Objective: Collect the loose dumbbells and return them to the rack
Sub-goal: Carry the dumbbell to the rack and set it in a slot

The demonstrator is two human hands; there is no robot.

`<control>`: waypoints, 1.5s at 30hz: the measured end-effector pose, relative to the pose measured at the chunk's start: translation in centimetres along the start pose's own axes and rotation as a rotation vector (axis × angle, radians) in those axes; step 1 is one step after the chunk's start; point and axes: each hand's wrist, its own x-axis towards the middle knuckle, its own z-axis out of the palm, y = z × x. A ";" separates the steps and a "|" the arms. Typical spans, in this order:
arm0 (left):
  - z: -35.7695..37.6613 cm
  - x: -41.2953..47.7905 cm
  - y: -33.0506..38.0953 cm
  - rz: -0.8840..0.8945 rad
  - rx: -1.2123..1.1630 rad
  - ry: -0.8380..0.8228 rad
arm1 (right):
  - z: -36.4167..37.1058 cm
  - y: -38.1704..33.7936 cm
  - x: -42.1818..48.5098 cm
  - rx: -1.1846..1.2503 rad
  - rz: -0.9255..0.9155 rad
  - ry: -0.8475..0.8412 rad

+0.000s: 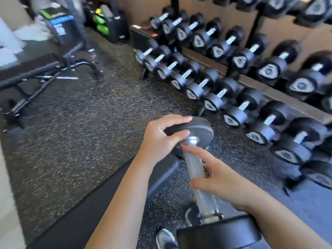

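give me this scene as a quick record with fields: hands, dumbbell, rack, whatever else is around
left hand: grips the far black head of the dumbbell
right hand: holds the knurled metal handle, index finger stretched along it
dumbbell: held in both hands, far end pointing toward the rack
rack: to the right, several tiers of racked dumbbells, picture blurred
floor: dark speckled rubber
bench: black, at the left

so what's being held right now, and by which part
One dumbbell, in both hands: the left hand pinches the rim of its far head, and the right hand curls round the knurled handle.
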 end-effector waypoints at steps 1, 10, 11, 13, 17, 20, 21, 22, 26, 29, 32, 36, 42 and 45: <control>1.5 0.4 0.3 0.013 -0.012 -0.037 | -0.8 0.4 -1.1 0.018 0.005 0.044; 16.9 2.8 4.8 0.099 -0.091 -0.347 | -9.9 4.3 -11.1 0.065 0.030 0.355; 18.9 3.0 5.4 0.102 -0.093 -0.379 | -11.2 4.9 -12.4 0.076 0.037 0.381; 23.2 3.4 6.8 0.113 -0.096 -0.425 | -14.0 6.1 -14.9 0.101 0.051 0.431; 31.9 3.8 9.6 0.165 -0.125 -0.500 | -19.5 9.0 -20.1 0.113 0.049 0.541; 37.9 3.6 11.2 0.171 -0.161 -0.544 | -23.3 11.1 -23.6 0.118 0.063 0.595; 39.7 3.6 11.6 0.172 -0.171 -0.557 | -24.5 11.8 -24.7 0.131 0.068 0.608; 41.5 3.6 12.0 0.177 -0.179 -0.569 | -25.7 12.4 -25.7 0.149 0.071 0.625; 47.2 3.7 13.3 0.177 -0.198 -0.629 | -29.1 14.4 -28.7 0.193 0.070 0.685; 50.7 4.1 13.7 0.176 -0.215 -0.699 | -31.0 15.7 -30.1 0.241 0.061 0.740; 54.1 5.5 14.0 0.174 -0.214 -0.765 | -33.5 16.8 -30.5 0.267 0.070 0.796; 58.0 8.0 13.8 0.193 -0.239 -0.835 | -36.8 17.7 -30.1 0.311 0.071 0.871; 64.5 15.0 12.9 0.223 -0.282 -0.915 | -44.5 18.0 -27.2 0.301 0.115 0.980; 67.3 19.3 13.0 0.227 -0.298 -0.962 | -48.6 17.4 -25.3 0.268 0.145 1.038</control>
